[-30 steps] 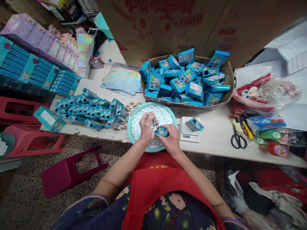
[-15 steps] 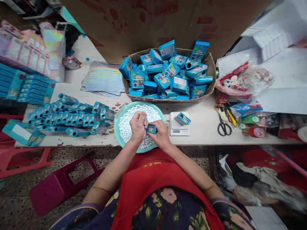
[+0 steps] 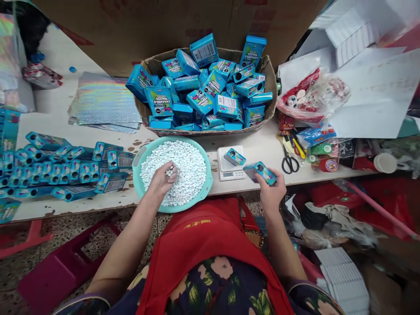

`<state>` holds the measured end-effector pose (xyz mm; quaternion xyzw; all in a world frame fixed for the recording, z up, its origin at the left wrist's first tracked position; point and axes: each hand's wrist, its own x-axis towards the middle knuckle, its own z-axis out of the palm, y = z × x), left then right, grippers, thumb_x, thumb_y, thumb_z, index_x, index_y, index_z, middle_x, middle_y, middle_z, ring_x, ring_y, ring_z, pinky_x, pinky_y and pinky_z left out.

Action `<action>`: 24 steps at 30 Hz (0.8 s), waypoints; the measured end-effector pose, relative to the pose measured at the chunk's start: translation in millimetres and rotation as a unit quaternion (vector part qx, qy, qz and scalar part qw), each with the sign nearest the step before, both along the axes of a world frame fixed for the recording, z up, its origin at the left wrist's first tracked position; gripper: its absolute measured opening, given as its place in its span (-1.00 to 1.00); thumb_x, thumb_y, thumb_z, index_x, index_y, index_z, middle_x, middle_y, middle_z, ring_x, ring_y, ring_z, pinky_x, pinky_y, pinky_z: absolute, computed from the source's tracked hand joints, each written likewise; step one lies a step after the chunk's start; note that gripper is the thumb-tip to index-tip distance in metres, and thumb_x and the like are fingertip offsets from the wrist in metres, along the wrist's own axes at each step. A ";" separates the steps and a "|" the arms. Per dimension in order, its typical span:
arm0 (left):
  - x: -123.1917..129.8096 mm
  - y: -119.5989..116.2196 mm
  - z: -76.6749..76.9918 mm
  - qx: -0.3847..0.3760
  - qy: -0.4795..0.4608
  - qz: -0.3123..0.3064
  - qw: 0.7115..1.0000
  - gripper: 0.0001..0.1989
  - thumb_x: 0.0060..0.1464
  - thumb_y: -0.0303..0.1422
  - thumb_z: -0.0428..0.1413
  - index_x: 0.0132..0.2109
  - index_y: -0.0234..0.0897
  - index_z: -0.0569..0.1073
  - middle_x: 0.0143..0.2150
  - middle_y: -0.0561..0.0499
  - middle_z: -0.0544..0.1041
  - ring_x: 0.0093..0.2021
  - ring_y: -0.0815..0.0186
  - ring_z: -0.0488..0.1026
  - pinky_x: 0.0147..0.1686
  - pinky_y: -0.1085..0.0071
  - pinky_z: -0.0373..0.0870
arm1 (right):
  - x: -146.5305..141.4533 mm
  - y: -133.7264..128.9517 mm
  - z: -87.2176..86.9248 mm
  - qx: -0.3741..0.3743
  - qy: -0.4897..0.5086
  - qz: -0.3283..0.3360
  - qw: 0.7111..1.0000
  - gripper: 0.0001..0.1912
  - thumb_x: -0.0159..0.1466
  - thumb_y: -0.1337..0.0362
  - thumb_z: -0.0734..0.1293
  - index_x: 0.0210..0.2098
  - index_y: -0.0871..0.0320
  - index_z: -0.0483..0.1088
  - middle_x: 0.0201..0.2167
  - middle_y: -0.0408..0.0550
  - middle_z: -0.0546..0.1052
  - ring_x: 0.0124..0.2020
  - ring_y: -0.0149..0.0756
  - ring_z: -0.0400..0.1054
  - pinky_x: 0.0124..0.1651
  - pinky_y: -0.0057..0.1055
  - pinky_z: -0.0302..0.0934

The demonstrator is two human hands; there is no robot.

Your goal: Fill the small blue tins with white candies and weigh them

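A teal basin (image 3: 139, 181) full of small white candies (image 3: 187, 170) stands at the table's front edge. Over its left part, my left hand (image 3: 163, 179) is curled with several white candies in its fingers. My right hand (image 3: 274, 190) grips a small blue box (image 3: 265, 173) by its sides, right of the white scale (image 3: 226, 175). Another blue box (image 3: 235, 156) with a round hole lies on the scale. Behind the basin, a cardboard tray (image 3: 271, 94) holds many blue boxes.
Rows of blue boxes (image 3: 55, 173) lie at the left, below shiny sheets (image 3: 105, 98). Black-handled scissors (image 3: 290, 164) and a plastic bag of red items (image 3: 315, 98) are at the right. A large carton (image 3: 183, 22) stands behind.
My hands have parted. My right hand has carried its blue box right, past the scale, while my left hand has stayed over the basin, now with candies showing. The camera view has shifted.
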<state>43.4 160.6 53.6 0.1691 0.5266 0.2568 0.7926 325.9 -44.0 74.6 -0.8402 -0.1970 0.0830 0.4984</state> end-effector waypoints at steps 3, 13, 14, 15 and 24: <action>12.9 -1.3 3.5 0.061 0.060 -0.003 0.996 -0.82 -0.12 -0.50 0.23 -0.29 -0.41 0.43 -0.53 0.05 0.39 -0.67 0.54 0.22 -0.76 0.67 0.01 | 36.8 1.3 -52.6 -0.020 -0.043 -0.052 0.998 -0.44 0.01 -0.04 0.45 -0.13 0.22 0.40 -0.17 0.03 0.49 -0.12 -0.16 0.40 0.01 -0.18 0.29; 42.1 7.6 5.4 -0.046 -0.044 0.132 0.989 -0.58 0.16 -0.16 0.13 -0.53 -0.28 0.20 -0.71 0.19 0.13 -0.75 0.53 0.11 -0.77 0.61 0.02 | 45.7 15.2 -87.0 -0.069 -0.205 0.046 0.975 -0.16 0.00 -0.19 0.44 0.08 0.24 0.26 0.13 0.36 0.32 0.16 0.12 0.21 0.14 0.11 0.13; 44.1 6.6 3.5 -0.055 -0.049 0.140 0.987 -0.61 0.18 -0.17 0.12 -0.50 -0.28 0.23 -0.71 0.19 0.15 -0.75 0.53 0.12 -0.77 0.62 0.02 | 39.3 23.1 -82.1 -0.070 -0.233 0.096 0.965 -0.15 0.00 -0.18 0.45 0.10 0.24 0.25 0.11 0.34 0.34 0.16 0.11 0.22 0.15 0.11 0.13; 46.4 5.5 2.8 -0.063 -0.053 0.145 0.986 -0.65 0.20 -0.18 0.11 -0.46 -0.29 0.27 -0.69 0.17 0.19 -0.73 0.53 0.15 -0.77 0.63 0.02 | 32.5 32.6 -76.9 -0.066 -0.242 0.149 0.957 -0.20 0.03 -0.16 0.44 0.08 0.23 0.27 0.05 0.29 0.40 0.12 0.08 0.26 0.13 0.07 0.15; 82.8 -13.7 75.7 0.149 -0.110 0.177 0.967 -0.53 0.01 -0.06 0.24 -0.53 -0.30 0.24 -0.69 0.20 0.12 -0.75 0.57 0.05 -0.76 0.60 -0.08 | -40.7 91.2 14.1 0.044 -0.177 0.385 0.905 -0.64 0.19 0.12 0.43 -0.07 0.11 0.42 -0.21 0.00 0.54 -0.17 -0.21 0.42 -0.11 -0.25 0.30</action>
